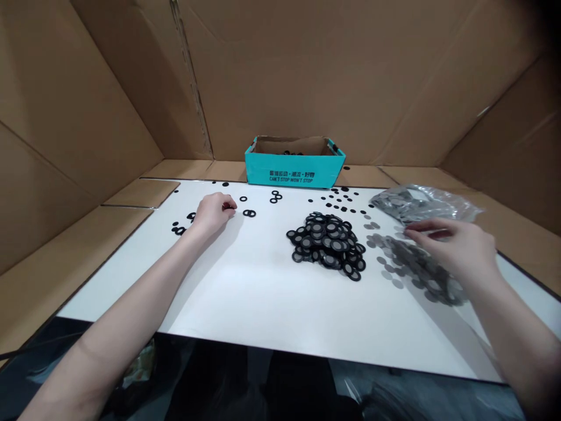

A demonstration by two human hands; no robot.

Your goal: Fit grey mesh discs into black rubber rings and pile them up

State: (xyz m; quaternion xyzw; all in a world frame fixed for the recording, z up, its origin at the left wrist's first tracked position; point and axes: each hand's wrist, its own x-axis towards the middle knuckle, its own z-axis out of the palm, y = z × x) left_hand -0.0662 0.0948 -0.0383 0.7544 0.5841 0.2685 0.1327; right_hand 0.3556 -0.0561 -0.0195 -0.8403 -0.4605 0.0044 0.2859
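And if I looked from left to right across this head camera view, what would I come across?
A few small black pieces → the left hand → two overlapping black rings → the heap of black-rimmed discs → the clear plastic bag.

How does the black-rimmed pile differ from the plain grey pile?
The black-rimmed pile has dark rings around grey centres; the plain grey pile shows no black rims. The black-rimmed pile is heaped compactly; the plain grey pile trails off into scattered pieces. Both are round pieces on the white tabletop.
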